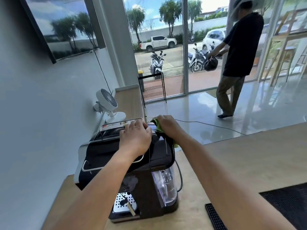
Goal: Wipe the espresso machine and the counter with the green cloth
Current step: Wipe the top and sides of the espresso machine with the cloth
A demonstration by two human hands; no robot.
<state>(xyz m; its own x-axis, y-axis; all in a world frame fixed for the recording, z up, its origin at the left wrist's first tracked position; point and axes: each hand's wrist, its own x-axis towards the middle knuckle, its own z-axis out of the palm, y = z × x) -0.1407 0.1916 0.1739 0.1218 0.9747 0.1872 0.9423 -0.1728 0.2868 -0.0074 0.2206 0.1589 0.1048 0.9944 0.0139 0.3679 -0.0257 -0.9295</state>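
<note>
Wooden counter (pixel 232 163) runs along a white wall, with glazed doors at the far end of the room.

Right hand (pixel 167 127): cupped over the green cloth (pixel 157 124), fingers bent round it, pressing it onto the far right corner of the espresso machine (pixel 116 155). A fold of cloth hangs out below the wrist, over the machine's right edge.

Left hand (pixel 135 138): flat on the machine's top, fingers relaxed and holding nothing. It appears to steady the body.

Step in hand, as judged: wiping the machine's top. The counter seems not yet reached.

Recommended practice:
- Keep the left hand bearing down so the machine does not slide.
- Draw the cloth in overlapping passes from far to near.
- Tuck the loose fold under the palm so that it does not drag.
- Keep clear of the power cord (pixel 180 176) looping beside the right side.

Containers:
- Clear water tank (pixel 164 185) on the machine's right side. Internal fittings show through it; the water level cannot be told.
- Perforated drip tray (pixel 124 203) at the near front, with a metal wand hanging over it. No cup stands on it.

Surroundings: a white fan (pixel 108 100) stands on the counter beyond the machine. A black mat (pixel 289 206) lies at the near right. A person (pixel 239 52) stands by the doors, well apart.
</note>
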